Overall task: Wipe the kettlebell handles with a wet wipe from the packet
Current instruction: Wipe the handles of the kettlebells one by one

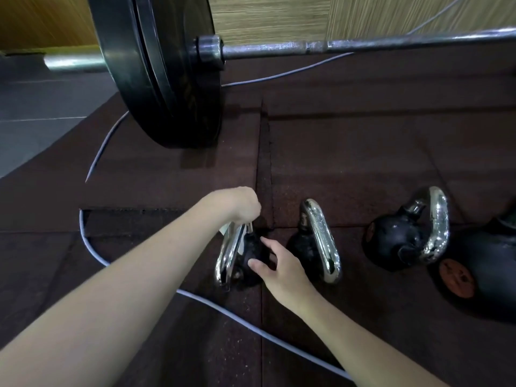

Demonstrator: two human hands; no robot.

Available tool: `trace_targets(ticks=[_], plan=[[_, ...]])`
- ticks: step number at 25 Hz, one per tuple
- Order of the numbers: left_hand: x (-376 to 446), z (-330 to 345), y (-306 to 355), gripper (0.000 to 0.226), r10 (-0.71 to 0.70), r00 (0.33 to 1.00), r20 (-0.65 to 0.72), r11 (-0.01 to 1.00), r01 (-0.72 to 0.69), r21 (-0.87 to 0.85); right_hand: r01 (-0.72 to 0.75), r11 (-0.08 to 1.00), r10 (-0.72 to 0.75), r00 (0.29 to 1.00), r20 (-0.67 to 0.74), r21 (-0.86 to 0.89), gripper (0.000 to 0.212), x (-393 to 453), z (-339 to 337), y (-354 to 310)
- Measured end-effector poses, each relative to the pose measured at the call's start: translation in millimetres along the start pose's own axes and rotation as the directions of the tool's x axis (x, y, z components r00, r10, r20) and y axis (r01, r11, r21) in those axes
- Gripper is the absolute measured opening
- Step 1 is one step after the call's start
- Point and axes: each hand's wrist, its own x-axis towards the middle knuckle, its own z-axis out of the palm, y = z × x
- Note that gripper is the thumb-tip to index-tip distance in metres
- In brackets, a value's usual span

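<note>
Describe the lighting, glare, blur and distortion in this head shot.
Head view: dim, even light on the dark rubber floor; bright specular glare on the chrome kettlebell handles; wide-angle distortion bows the barbell and stretches both forearms; slight motion blur on the left hand at the leftmost handle; the right hand looks sharper.

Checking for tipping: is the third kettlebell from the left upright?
No. The kettlebell lies tipped on the mat, its chrome handle off to one side.

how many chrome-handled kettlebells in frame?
3 in a row on the mat: left kettlebell, between both hands; middle kettlebell; right kettlebell. A larger dark weight at the right edge is cut off, handle unseen.
</note>
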Motion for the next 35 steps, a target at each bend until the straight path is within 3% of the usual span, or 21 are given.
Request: trace_targets(ticks=[2,4,5,7,8,10,12,17,21,24,28,30,32,33,35], plan=[[18.3,-3.5,-4.2,0.033,0.077,0.987,0.138,0.924,-0.123,0.362,-0.001,1.0,0.001,1.0,0.002,0.006,0.068,-0.2,-0.6,-0.6],[17.9,4.3,-13.6,0.031,0.101,0.994,0.035,0.963,-0.107,0.247,-0.006,1.0,0.006,1.0,-0.003,0.006,0.067,-0.7,0.2,-1.1],[6.4,10.9,-17.5,0.028,0.105,0.991,-0.083,0.993,-0.099,0.067,-0.012,1.0,0.012,1.0,-0.008,0.011,0.066,-0.3,0.8,-0.5],[-22.0,43.2,-26.0,0.027,0.124,0.911,-0.393,0.975,-0.186,-0.123,-0.03,0.999,0.03,0.999,-0.013,0.033,0.065,1.2,1.8,1.2],[-42.5,64.0,-32.6,0.034,0.086,0.89,-0.448,0.936,-0.226,-0.27,-0.036,0.998,0.036,0.999,-0.015,0.043,0.065,2.2,2.3,2.1],[-80.1,106.3,-44.7,0.049,0.0,0.849,-0.528,0.716,-0.369,-0.593,-0.046,0.997,0.048,0.999,-0.025,0.057,0.066,3.7,4.3,3.8],[-97.9,144.8,-58.5,0.062,0.023,0.841,-0.54,0.632,-0.431,-0.644,-0.049,0.997,0.051,0.998,-0.033,0.061,0.066,4.2,6.4,5.5],[-96.3,169.4,-59.9,0.066,0.025,0.82,-0.572,0.575,-0.479,-0.663,-0.049,0.996,0.052,0.998,-0.029,0.078,0.066,2.7,4.7,4.0],[-92.4,142.2,-52.1,0.061,-0.025,0.807,-0.59,0.641,-0.44,-0.629,-0.044,0.995,0.047,0.998,-0.033,0.087,0.066,3.4,3.2,1.1],[-78.8,98.5,-43.2,0.057,-0.022,0.838,-0.545,0.786,-0.323,-0.527,-0.053,0.994,0.056,0.998,-0.024,0.1,0.066,3.1,2.4,0.1],[-24.6,22.4,-12.4,0.038,-0.018,0.978,-0.206,0.978,-0.025,-0.206,-0.04,0.995,0.042,0.999,-0.024,0.086,0.067,0.5,2.4,-1.7],[-6.0,-5.8,-1.6,0.036,-0.03,0.999,0.014,0.999,0.029,0.029,-0.039,0.995,0.042,0.999,-0.024,0.096,0.066,0.1,2.5,-3.3],[8.5,-12.2,2.6,0.034,-0.065,0.993,0.097,0.997,0.062,0.035,-0.043,0.994,0.046,0.999,-0.022,0.102,0.066,-0.5,2.5,-3.0],[7.2,-10.3,3.8,0.033,-0.057,0.995,0.079,0.998,0.054,0.042,-0.043,0.994,0.046,0.999,-0.02,0.102,0.066,-0.9,2.5,-2.0],[-7.0,9.8,-1.1,0.032,-0.02,0.989,-0.146,0.999,0.024,0.027,-0.042,0.993,0.044,0.999,-0.021,0.11,0.066,-1.7,1.6,-0.8]])
